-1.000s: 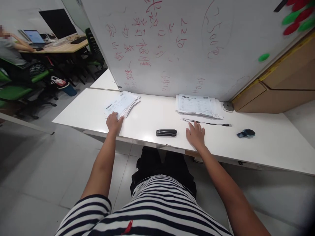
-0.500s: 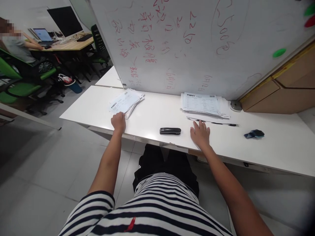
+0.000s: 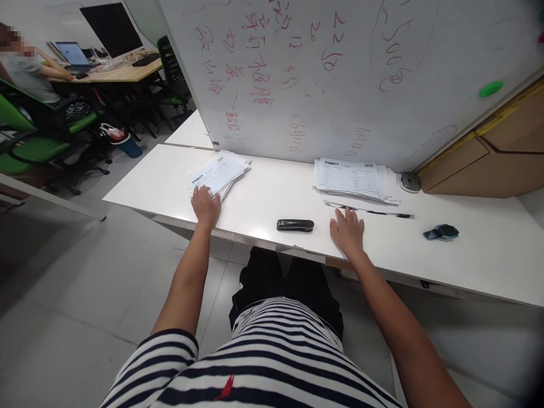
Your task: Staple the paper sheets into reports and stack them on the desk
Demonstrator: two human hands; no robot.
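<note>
My left hand (image 3: 206, 207) rests with its fingers apart on the near edge of a fanned stack of printed papers (image 3: 221, 174) at the left of the white table. Flat on the tabletop lies my right hand (image 3: 348, 231), fingers spread, its tips close to a thin black-and-white pen-like stick (image 3: 369, 211). Between the two hands is a black stapler (image 3: 295, 225), touched by neither. A second, thicker stack of printed papers (image 3: 351, 180) sits behind the stick, against the whiteboard.
The whiteboard (image 3: 263, 79) with red writing rises along the table's back. At right stand cardboard boxes (image 3: 476, 161), a small grey device (image 3: 410, 182) and a dark wristwatch-like item (image 3: 441, 232). Far left, a person (image 3: 32, 71) sits at a desk near green chairs (image 3: 15, 130).
My left hand has gone from a closed fist at the papers' edge to spread fingers lying on them. My right hand stays in place on the table.
</note>
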